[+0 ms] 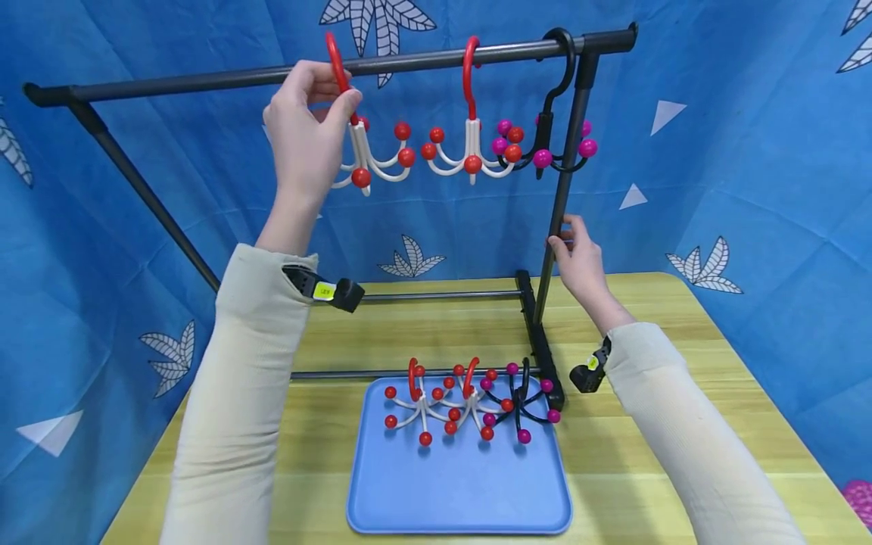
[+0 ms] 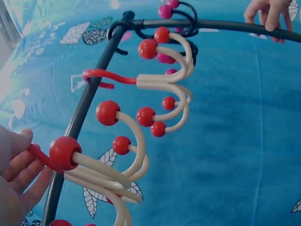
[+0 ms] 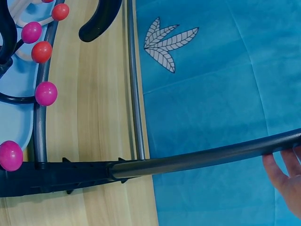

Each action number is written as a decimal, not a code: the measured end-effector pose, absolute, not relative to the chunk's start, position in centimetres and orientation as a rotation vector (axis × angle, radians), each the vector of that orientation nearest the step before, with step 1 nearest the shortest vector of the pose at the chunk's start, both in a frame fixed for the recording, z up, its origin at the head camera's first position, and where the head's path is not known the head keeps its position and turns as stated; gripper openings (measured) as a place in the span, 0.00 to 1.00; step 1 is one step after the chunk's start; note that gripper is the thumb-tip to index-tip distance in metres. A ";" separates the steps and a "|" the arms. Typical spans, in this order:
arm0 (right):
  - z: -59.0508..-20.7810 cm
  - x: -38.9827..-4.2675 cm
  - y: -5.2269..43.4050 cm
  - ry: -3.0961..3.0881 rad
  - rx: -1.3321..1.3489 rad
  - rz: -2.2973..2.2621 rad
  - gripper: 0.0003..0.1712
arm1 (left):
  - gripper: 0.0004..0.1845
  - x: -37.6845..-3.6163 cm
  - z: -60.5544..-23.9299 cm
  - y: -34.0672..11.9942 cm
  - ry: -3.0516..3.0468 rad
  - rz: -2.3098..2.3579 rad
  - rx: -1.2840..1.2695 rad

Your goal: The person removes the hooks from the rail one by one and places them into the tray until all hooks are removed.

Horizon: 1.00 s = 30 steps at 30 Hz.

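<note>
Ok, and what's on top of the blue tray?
Toward the far end of the tray, two white hangers with red balls and a black hanger with pink balls lie close together. They cover patches of it, so anything directly beneath can't be seen.

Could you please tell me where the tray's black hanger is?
In the head view, the black hanger lies at the upper right of the tray, beside a white hanger.
</note>
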State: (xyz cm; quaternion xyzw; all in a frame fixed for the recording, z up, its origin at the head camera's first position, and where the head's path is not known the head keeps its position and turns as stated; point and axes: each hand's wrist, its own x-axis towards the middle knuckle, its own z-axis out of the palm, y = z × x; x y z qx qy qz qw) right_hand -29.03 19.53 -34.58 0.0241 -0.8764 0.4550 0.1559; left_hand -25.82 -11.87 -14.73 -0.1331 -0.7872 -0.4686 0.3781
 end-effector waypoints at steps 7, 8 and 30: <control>-34.5 -29.0 19.7 -2.514 0.048 1.301 0.24 | 0.17 -24.2 -17.0 -11.9 -1.996 -1.231 -0.407; -34.5 -29.0 19.6 -2.516 0.048 1.302 0.24 | 0.17 -24.0 -17.3 -11.9 -1.994 -1.234 -0.419; -34.5 -29.0 19.6 -2.504 0.088 1.286 0.24 | 0.14 -21.5 -23.0 -11.2 -1.998 -1.111 -0.703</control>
